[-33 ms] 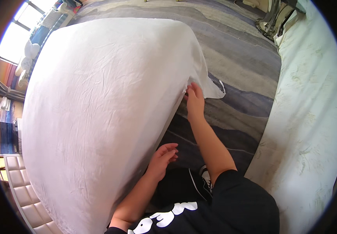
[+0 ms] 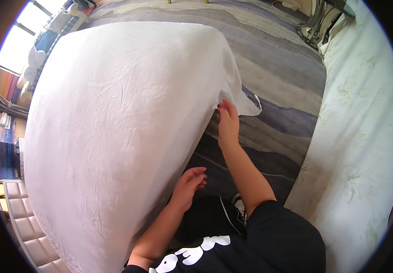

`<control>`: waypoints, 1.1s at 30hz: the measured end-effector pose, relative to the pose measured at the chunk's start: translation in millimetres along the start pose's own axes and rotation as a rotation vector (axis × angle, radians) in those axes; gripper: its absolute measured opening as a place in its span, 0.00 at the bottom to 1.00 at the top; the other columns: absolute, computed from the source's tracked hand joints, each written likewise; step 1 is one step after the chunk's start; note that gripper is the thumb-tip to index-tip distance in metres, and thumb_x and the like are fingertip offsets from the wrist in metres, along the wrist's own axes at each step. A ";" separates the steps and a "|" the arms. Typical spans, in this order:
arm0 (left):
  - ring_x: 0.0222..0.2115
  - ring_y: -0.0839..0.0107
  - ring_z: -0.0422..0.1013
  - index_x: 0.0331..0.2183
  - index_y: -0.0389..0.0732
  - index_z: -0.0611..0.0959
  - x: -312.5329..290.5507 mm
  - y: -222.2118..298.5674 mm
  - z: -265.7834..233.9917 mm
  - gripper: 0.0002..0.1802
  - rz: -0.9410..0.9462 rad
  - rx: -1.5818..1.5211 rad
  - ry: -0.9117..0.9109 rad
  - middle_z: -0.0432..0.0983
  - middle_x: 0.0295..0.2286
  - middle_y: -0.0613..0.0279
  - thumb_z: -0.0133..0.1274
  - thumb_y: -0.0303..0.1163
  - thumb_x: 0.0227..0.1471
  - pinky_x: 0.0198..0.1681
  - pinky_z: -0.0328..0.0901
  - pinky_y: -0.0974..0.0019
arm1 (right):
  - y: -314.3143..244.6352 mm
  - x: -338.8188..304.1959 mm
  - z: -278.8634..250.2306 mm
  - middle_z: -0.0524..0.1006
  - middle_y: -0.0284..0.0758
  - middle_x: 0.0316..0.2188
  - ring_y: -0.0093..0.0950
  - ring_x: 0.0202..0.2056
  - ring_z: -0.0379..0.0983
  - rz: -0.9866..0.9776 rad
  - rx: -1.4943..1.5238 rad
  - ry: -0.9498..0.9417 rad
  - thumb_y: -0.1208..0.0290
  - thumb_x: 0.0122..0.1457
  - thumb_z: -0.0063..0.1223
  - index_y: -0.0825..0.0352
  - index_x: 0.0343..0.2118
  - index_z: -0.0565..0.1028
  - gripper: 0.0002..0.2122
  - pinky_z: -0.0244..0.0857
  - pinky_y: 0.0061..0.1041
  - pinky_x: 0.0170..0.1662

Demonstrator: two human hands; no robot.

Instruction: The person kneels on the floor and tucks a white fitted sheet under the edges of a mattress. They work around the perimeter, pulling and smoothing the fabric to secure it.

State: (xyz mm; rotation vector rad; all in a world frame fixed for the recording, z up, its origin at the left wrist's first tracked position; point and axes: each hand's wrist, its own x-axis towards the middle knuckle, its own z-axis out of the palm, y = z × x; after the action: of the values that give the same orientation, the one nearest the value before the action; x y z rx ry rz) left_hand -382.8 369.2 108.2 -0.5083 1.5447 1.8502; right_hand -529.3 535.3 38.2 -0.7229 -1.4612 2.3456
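Note:
A white sheet [image 2: 114, 100] covers the bed's top and falls over its right side, faintly creased. At the far right corner its loose end [image 2: 247, 107] hangs out over the carpet. My right hand [image 2: 228, 119] is at the sheet's side edge just short of that corner, fingers apart and slightly bent. Whether its fingertips touch the cloth is hard to tell. Nearer to me, beside the lower side of the bed, my left hand [image 2: 188, 186] has loosely bent fingers with nothing in them.
Grey wavy-patterned carpet [image 2: 278, 86] runs between this bed and a pale, leaf-patterned cover [image 2: 355, 150] on the right. A tufted headboard [image 2: 35, 232] stands at the lower left. Folded cloths and pillows [image 2: 35, 59] lie by the window. My shoe [image 2: 239, 207] is below my arms.
My right hand has shifted very slightly toward me along the sheet's edge. The left hand and the sheet look nearly the same.

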 end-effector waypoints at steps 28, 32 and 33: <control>0.32 0.81 0.69 0.46 0.42 0.76 -186.9 158.3 152.6 0.14 -0.304 0.294 -0.070 0.74 0.34 0.69 0.50 0.31 0.58 0.38 0.64 0.75 | -185.4 -221.4 -70.9 0.79 0.40 0.30 0.35 0.34 0.77 0.508 -0.764 -0.310 0.70 0.53 0.50 0.65 0.35 0.77 0.09 0.69 0.30 0.39; 0.34 0.80 0.69 0.46 0.40 0.76 -175.2 198.8 225.9 0.14 -0.302 0.207 -0.161 0.74 0.36 0.69 0.49 0.32 0.59 0.40 0.64 0.75 | -144.1 -240.3 -143.9 0.79 0.42 0.38 0.39 0.42 0.76 0.639 -0.552 -0.297 0.68 0.53 0.54 0.65 0.42 0.74 0.13 0.69 0.31 0.42; 0.35 0.80 0.69 0.46 0.39 0.75 -172.4 203.6 236.9 0.14 -0.317 0.187 -0.177 0.74 0.36 0.68 0.49 0.33 0.59 0.40 0.64 0.74 | -165.4 -231.9 -149.7 0.79 0.41 0.38 0.38 0.42 0.76 0.664 -0.568 -0.349 0.68 0.53 0.54 0.65 0.42 0.75 0.13 0.69 0.31 0.43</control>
State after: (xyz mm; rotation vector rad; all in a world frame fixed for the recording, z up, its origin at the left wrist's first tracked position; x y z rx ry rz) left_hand -376.5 540.6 421.0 -0.4598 1.4101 1.4550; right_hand -257.1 609.4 193.0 -1.1179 -2.4004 2.6179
